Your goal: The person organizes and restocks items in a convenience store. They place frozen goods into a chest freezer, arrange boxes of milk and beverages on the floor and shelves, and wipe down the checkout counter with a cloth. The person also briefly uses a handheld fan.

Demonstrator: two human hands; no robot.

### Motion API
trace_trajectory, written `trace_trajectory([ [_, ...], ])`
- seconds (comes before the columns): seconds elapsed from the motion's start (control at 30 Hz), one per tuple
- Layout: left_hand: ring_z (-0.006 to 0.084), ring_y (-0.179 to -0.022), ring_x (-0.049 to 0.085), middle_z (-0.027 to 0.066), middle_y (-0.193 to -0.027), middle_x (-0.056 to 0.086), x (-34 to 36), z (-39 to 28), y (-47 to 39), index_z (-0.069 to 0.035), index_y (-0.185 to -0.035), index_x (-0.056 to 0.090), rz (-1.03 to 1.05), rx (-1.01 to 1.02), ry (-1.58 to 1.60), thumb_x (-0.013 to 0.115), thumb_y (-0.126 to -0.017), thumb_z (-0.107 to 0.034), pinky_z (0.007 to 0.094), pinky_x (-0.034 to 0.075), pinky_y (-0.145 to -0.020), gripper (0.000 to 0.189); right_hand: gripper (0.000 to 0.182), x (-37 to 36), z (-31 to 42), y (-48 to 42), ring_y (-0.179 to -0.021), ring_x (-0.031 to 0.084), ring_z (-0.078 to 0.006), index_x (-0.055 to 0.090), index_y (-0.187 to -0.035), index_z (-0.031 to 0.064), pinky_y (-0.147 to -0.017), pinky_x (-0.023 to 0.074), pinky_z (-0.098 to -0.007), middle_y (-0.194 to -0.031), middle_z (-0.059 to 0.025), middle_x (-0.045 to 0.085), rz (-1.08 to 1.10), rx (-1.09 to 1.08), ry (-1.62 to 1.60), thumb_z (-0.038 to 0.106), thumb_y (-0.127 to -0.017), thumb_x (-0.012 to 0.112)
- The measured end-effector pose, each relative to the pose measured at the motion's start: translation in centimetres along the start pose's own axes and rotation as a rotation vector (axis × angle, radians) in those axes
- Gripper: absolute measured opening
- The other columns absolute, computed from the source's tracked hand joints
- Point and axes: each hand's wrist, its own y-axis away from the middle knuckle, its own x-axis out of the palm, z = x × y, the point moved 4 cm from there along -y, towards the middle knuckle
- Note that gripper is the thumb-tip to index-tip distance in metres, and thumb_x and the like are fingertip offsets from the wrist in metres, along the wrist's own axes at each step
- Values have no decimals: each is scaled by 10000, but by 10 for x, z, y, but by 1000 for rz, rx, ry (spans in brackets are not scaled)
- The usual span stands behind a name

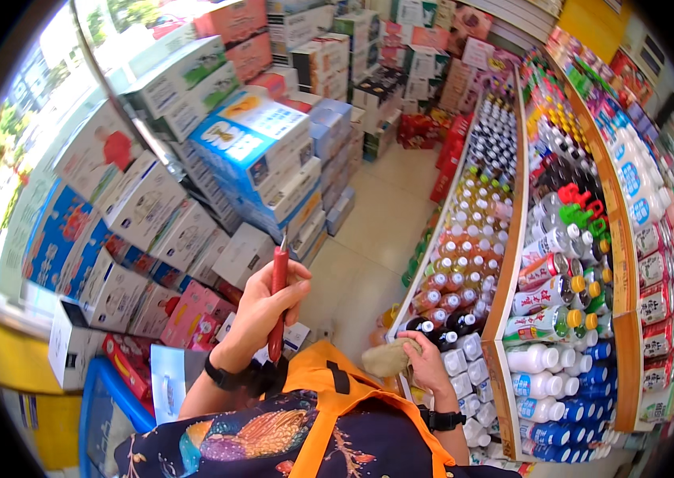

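Note:
My left hand point(262, 308) grips a slim red-handled tool point(279, 272) with its narrow metal tip pointing up and away from me. Whether that tip is a blade or a spike, I cannot tell. A crumpled beige cloth point(380, 359) is pinched between the thumb and fingers of my right hand point(430, 363). That hand is close to the bottles at the near end of the shelf, while the left is in front of the stacked cartons. An orange apron point(322, 373) covers part of my dark patterned top.
Tiered shelves of drink bottles point(462, 245) run along the right, edged by a wooden strip point(503, 334). Stacked cartons point(253, 143) line the left by the window. A tiled floor aisle point(366, 221) lies between them. A blue-framed bin point(94, 394) stands at lower left.

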Motion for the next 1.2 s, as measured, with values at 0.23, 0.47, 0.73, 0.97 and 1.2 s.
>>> trace_trajectory([
  [0.23,65,-461,453,-19,-594,490,-1,5,-134,-1,-994,566,218,-127,-121,624,-857,-80,214,346,-443,169,271,-8,18,-48,-965,614,-178,585,-1148,23,-867,473,-296,-1037,-90,654,-217,26,144,78,-883,601],
  [0.47,65,-464,455,-23,-611,500,-72,-11,-237,-7,-1017,579,80,-213,-121,637,-851,-98,215,346,-443,198,311,5,69,-159,-908,597,-120,582,-1115,14,-813,486,-274,-971,-58,646,-340,53,82,166,-865,689],
  [0.73,68,-443,436,-15,-586,487,-124,18,-298,-17,-1028,567,-16,-254,22,636,-870,-130,220,329,-415,206,345,-3,85,-220,-995,609,-170,608,-1124,22,-890,469,-306,-1069,-80,660,-246,166,275,211,-851,699],
  [0.97,55,-449,438,-32,-606,486,-157,9,-286,-14,-1048,568,-144,-202,-35,635,-873,-195,209,329,-415,260,265,0,60,-214,-1024,558,-130,620,-1094,21,-916,437,-275,-1066,-44,633,-186,201,167,127,-858,679],
  [1.2,44,-468,406,-41,-590,441,-165,-20,-190,-18,-1101,549,-278,-76,-76,609,-912,-159,204,310,-446,243,254,5,36,-154,-979,554,-125,622,-1103,15,-880,439,-263,-1068,-46,619,-147,344,70,129,-882,673],
])
